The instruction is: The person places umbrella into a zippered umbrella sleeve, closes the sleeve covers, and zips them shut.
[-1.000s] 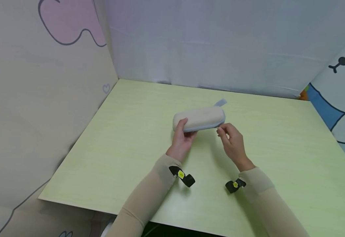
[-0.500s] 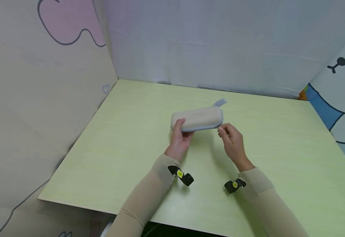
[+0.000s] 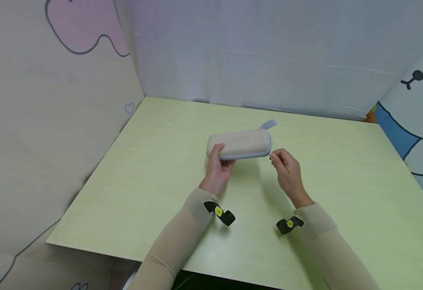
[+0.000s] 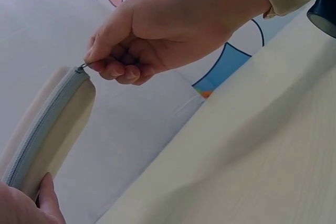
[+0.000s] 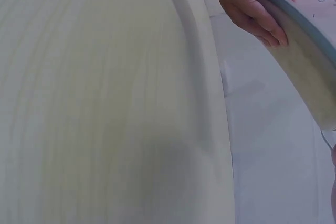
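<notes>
A cream pencil case [image 3: 245, 143], rounded and oblong, is held above the table in the head view. Its light blue zip [image 4: 44, 114] runs along the edge and looks closed where it shows. My left hand [image 3: 216, 173] grips the case's left end, thumb on top and fingers underneath; the right wrist view shows those left-hand fingers [image 5: 265, 22] wrapped round its side. At the right-hand corner my right hand [image 3: 290, 175] pinches the small zip pull [image 4: 85, 65] between thumb and forefinger. A blue-grey fabric tab [image 3: 268, 124] sticks out behind the case.
Below the hands spreads a pale green-yellow table [image 3: 142, 193], its front edge near the forearms. A whitish back wall [image 3: 262, 56] and a left panel [image 3: 59, 112] with drawn shapes border it. A cartoon figure [image 3: 421, 117] decorates the right side.
The left hand and the case have shifted slightly left. The right hand has moved slightly right, so the gap between its fingers and the case's corner has widened a little.
</notes>
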`<state>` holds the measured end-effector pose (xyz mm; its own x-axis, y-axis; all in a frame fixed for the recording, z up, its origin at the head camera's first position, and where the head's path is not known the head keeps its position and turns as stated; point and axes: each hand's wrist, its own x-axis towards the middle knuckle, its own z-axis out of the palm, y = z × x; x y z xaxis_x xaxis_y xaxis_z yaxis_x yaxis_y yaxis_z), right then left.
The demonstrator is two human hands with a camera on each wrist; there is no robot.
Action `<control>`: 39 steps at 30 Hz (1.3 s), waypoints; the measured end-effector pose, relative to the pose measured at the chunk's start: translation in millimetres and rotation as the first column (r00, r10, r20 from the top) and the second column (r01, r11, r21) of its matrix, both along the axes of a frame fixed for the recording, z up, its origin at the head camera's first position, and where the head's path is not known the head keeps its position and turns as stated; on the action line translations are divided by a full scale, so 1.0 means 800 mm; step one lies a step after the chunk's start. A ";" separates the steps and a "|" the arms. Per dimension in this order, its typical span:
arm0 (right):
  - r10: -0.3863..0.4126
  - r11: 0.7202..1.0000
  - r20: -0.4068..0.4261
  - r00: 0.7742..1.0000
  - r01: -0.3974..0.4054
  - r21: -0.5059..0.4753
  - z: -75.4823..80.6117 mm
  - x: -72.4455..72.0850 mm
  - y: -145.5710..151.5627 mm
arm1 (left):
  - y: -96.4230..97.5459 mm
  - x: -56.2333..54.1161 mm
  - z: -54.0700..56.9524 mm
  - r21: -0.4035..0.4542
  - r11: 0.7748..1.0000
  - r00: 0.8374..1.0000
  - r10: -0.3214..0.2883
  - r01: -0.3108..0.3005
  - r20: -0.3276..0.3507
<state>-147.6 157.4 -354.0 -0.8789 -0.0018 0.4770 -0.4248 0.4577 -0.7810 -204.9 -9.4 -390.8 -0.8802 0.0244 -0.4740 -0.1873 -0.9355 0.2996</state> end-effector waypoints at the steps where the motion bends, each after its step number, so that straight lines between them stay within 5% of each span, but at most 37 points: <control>1: 0.000 1.000 0.003 1.000 0.000 -0.006 0.000 0.000 0.000 | 0.000 0.000 -0.001 -0.002 1.000 1.000 0.001 -0.001 0.002; 39: -0.034 0.998 0.023 0.999 0.036 -0.055 0.001 -0.001 0.010 | -0.003 -0.002 -0.004 -0.050 0.996 0.997 -0.075 0.075 -0.004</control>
